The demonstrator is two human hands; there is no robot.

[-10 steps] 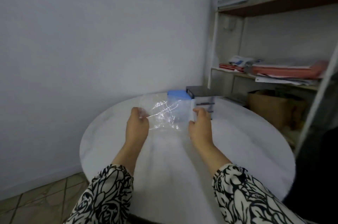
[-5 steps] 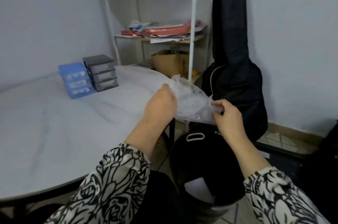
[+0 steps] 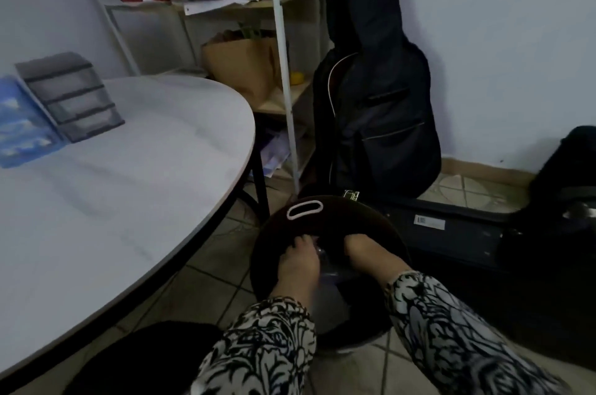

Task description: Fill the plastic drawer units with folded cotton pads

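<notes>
At the far left edge of the frame, the blue drawer unit [image 3: 22,123] sat on the white round table [image 3: 129,201], with the grey drawer unit [image 3: 69,96] touching its right side. Both units were well apart from your hands, which were low in the middle of the frame. Right of the table's edge, the black bin [image 3: 325,227] stood on the tiled floor, and both your hands reached down into it. Your left hand [image 3: 298,262] had its fingers curled, and a bit of clear plastic bag [image 3: 325,268] showed just beside it, between the two hands; I cannot tell whether it gripped the bag. Your right hand [image 3: 364,252] pointed down into the dark bin, its fingers hidden, so its grasp was unclear. Behind the bin, a black guitar case [image 3: 380,97] leaned against the wall, upper right of centre.
</notes>
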